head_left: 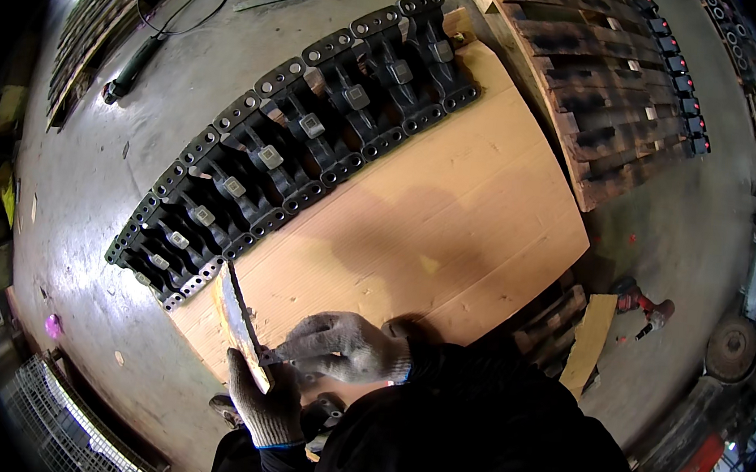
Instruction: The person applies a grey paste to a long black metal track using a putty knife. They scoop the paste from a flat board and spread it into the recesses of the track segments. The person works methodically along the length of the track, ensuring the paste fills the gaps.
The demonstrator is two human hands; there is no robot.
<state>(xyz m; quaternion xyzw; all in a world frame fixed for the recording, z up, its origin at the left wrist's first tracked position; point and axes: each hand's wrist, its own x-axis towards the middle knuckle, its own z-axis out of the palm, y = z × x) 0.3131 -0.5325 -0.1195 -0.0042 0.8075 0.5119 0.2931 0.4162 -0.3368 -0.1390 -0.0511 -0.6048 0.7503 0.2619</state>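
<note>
My left hand (266,406), in a grey knitted glove, is closed round the lower end of a long flat strip (234,309). The strip has a pale, worn face and a dark, uneven edge, and it slants away from me over the cardboard's near left corner. Gloved as well, my right hand (341,347) has its fingers pinched together at the strip's dark edge; a small dark piece shows at the fingertips, too small to name. Beyond the strip runs a curved row of black metal track links (311,127), lying on a cardboard sheet (469,226).
An angle grinder (133,71) with its cable lies on the floor at the far left. Wooden pallets (580,83) stand at the far right. A red and black power tool (646,309) lies right of me, by a cardboard piece (586,344). A wire mesh basket (65,420) is lower left.
</note>
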